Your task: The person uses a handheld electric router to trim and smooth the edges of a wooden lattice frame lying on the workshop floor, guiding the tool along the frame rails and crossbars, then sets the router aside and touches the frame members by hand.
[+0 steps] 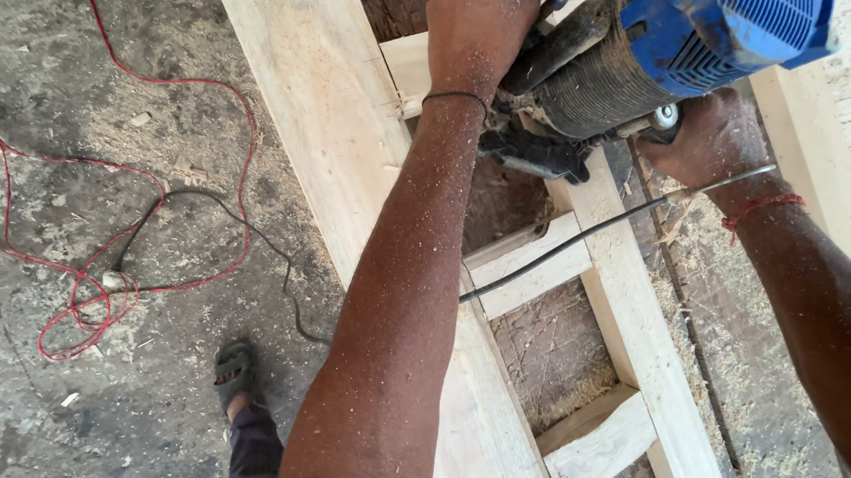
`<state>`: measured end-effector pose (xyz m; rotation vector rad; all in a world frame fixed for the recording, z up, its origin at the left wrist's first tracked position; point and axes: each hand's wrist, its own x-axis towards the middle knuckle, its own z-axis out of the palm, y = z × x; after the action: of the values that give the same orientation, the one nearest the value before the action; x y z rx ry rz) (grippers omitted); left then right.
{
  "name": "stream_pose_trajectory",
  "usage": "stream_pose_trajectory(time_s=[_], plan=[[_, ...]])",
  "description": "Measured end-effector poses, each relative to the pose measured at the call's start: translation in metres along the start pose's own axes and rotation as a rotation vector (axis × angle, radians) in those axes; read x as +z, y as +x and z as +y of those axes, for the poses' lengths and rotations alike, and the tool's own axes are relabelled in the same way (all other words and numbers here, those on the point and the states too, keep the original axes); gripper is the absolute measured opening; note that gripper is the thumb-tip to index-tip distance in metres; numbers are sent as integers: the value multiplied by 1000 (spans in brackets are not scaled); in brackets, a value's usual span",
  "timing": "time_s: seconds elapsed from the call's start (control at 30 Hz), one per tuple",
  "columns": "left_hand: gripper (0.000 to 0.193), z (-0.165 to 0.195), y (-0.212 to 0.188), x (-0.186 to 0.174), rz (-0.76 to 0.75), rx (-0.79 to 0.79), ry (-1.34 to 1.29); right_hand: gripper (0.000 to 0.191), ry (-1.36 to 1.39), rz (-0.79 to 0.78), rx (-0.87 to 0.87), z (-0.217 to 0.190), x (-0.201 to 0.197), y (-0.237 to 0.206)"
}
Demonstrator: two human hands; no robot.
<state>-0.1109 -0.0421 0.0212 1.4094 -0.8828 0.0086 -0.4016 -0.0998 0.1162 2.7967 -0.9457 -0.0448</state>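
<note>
A blue and black power tool rests on a pale wooden frame at the top of the view. My left hand grips the tool's black front part, its forearm dusted with sawdust. My right hand holds the tool from the right, under the blue motor housing. A black power cord runs from the tool down across the frame's cross slat.
A wide pale plank lies along the frame's left side. Red wire and a black cable are tangled on the dusty concrete floor at left. My sandalled foot stands below. Sawdust covers the boards at right.
</note>
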Motion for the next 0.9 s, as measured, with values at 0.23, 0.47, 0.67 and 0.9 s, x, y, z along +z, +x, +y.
stream_pose_trajectory(time_s=[0.23,0.47,0.67,0.9], plan=[[44,11,1,-7,-34,-47,22,65,55,-21,18,1,1,-1],[46,24,1,-14,4,-111,25,66,49,100,-134,-3,-8,-8],[41,37,4,-22,-113,-203,24,64,47,-52,37,-9,-13,-11],[37,52,1,-36,-51,-157,10,66,109,43,-87,-14,-22,-16]])
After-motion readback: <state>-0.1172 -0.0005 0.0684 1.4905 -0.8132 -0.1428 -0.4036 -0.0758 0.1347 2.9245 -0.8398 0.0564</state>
